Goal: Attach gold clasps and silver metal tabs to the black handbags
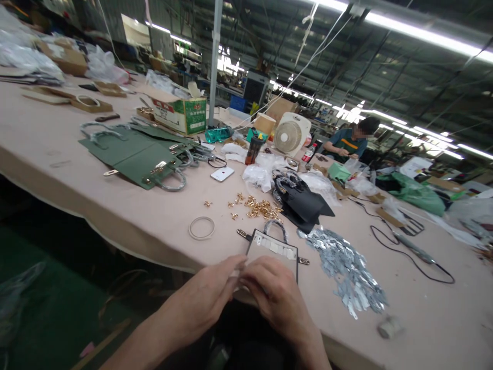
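– Left hand (208, 285) and right hand (277, 288) are seen nearest the camera, brought together. Is anything gripped?

– That cannot be told: the left fingers are held fairly straight, the right ones bent, and the meeting fingertips are partly hidden.

– Where is the bag panel (288, 264) placed, and which way is it pointed?

– It is laid near the table's edge, its near part covered by the hands. Its loop handle (275, 222) is pointed away from the camera; the long axis cannot be judged. Metal clasps (304, 261) are set at both sides.

– What materials are seen, left to right?

– First, flat, dark green sheets (131, 156) are piled, with wrapped loop handles attached. Next, a pale, smooth ring (201, 238) is laid flat, and beyond it a white phone (222, 174). Small, shiny gold-coloured fittings (262, 207) are heaped loosely.

– And past the panel?

– Smooth black pieces (300, 203) are bunched together; thin silvery plates (346, 270) are spread in a glinting drift. Farthest right, a slim corded tool (416, 249) is left lying.
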Demonstrator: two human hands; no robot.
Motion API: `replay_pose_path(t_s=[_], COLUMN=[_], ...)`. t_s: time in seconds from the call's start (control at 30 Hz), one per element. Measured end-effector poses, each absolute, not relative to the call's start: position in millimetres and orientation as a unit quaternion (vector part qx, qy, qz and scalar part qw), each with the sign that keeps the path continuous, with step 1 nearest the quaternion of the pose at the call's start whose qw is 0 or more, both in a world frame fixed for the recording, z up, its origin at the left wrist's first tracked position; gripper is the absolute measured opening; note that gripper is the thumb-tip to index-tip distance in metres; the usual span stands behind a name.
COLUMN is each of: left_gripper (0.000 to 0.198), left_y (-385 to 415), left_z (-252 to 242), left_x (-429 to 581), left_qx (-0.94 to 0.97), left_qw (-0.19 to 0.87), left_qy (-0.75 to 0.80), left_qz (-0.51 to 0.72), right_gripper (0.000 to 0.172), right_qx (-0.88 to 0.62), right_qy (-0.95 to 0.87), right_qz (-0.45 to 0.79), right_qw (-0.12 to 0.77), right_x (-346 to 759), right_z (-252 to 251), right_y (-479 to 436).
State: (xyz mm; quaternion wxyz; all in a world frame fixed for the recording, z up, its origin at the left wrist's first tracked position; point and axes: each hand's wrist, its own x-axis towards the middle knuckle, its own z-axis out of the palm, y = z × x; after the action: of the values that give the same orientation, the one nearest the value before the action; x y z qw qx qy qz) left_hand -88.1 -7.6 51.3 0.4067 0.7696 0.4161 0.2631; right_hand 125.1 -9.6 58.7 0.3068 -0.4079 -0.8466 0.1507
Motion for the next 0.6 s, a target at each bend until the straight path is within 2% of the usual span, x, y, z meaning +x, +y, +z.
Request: replay_pose_path(t_s=[0.1, 0.2, 0.33, 0.43, 0.53, 0.6], left_gripper=[0.030, 0.034, 0.046, 0.053, 0.050, 0.046], left_y=[-3, 1, 13, 21, 20, 14], left_z=[51, 43, 21, 7, 5, 8], left_x=[-90, -94, -99, -104, -110, -111], left_qx=[0.783, 0.767, 0.659, 0.579, 0.577, 0.612], left_qw=[0.406, 0.441, 0.578, 0.597, 0.588, 0.584], left_qy=[0.400, 0.402, 0.407, 0.459, 0.469, 0.439], left_qz=[0.249, 0.235, 0.257, 0.312, 0.318, 0.305], right_gripper=[0.011, 0.008, 0.013, 0.013, 0.014, 0.014], right_qx=[-0.416, -0.396, -0.327, -0.297, -0.403, -0.506], right_qy=[-0.844, -0.844, -0.843, -0.821, -0.743, -0.673], right_qz=[0.154, 0.142, 0.068, 0.116, 0.198, 0.204], right_qw=[0.303, 0.334, 0.422, 0.474, 0.495, 0.499], right_x=[127, 124, 110, 112, 137, 160], right_z=[58, 54, 42, 35, 27, 16], right_y=[-13, -17, -27, -27, -2, 26])
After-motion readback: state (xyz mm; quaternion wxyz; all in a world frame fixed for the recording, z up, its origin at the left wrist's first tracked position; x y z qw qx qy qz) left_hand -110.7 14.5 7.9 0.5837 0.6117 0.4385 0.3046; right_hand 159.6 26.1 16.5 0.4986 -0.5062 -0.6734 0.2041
